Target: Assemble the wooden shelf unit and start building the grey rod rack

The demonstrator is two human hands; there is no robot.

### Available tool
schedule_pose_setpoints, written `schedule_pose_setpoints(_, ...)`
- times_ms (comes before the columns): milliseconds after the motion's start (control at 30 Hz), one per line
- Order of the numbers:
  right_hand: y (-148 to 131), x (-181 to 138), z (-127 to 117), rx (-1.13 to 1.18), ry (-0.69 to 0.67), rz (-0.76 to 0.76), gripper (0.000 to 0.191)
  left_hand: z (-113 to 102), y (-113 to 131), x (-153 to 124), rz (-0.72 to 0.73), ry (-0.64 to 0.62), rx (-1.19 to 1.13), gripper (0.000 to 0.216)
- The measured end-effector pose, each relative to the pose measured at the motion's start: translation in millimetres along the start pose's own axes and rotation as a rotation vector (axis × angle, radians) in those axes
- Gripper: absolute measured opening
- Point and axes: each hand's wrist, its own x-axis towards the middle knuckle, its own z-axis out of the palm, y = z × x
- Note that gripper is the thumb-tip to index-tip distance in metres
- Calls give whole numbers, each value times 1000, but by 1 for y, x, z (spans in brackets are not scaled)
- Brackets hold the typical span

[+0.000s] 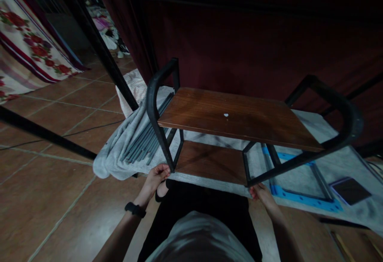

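A small two-tier shelf [233, 114] stands upright in front of me, with brown wood-look boards and a black metal frame curving up at both ends. My left hand [159, 173], with a dark band on the wrist, is closed at the foot of its left front post. At the right front bottom corner, my right hand [261, 194] has its fingers curled against the frame, partly hidden under it. The lower board [209, 162] shows between the side frames. A small white spot marks the upper board.
Grey rods [143, 146] lie in a bundle left of the shelf on a grey cloth [110, 158]. To the right are a dark rectangular frame with blue strips [305, 199] and a phone [350, 191]. Black poles [101, 50] and a dark red curtain [239, 50] stand around.
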Motion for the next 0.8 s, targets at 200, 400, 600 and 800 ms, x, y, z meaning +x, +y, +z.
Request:
schedule_pose_setpoints(200,-5,-4,0,9,9,-3,60,1,1,-2,7,11,-4,46)
schedule_pose_setpoints(400,7,-13,-2,93,3,-76,68,1,1,2,-21,3,-3,46)
schedule_pose_setpoints(600,9,-3,-2,43,-2,-16,60,0,-2,1,26,-19,-5,45)
schedule_pose_setpoints(800,-4,0,-1,20,-1,60,53,1,-2,-2,49,-13,-18,48)
